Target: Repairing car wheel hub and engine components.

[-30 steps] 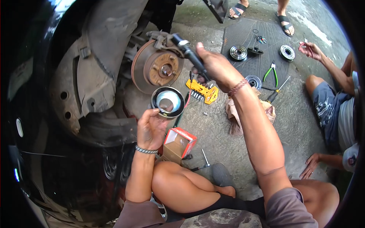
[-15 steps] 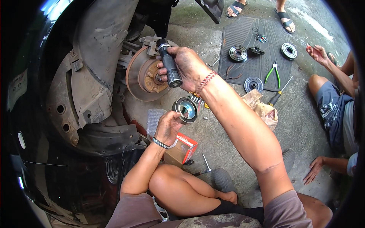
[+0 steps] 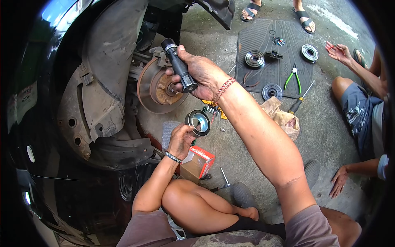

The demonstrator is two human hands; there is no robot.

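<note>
Black flashlight (image 3: 178,66) now overlapping brake disc (image 3: 146,92), metal ring (image 3: 198,116) apparently farther from it, yellow case (image 3: 223,114) mostly hidden

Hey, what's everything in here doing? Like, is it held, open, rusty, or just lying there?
Left hand: closed on the black ring
Black ring: held up
Right hand: wrapped around the flashlight
Flashlight: held; can't tell if it's lit
Brake disc: rusty, no wheel over it
Green-handled pliers: lying down, handles spread
Screwdriver: lying down
Cloth: crumpled
</note>
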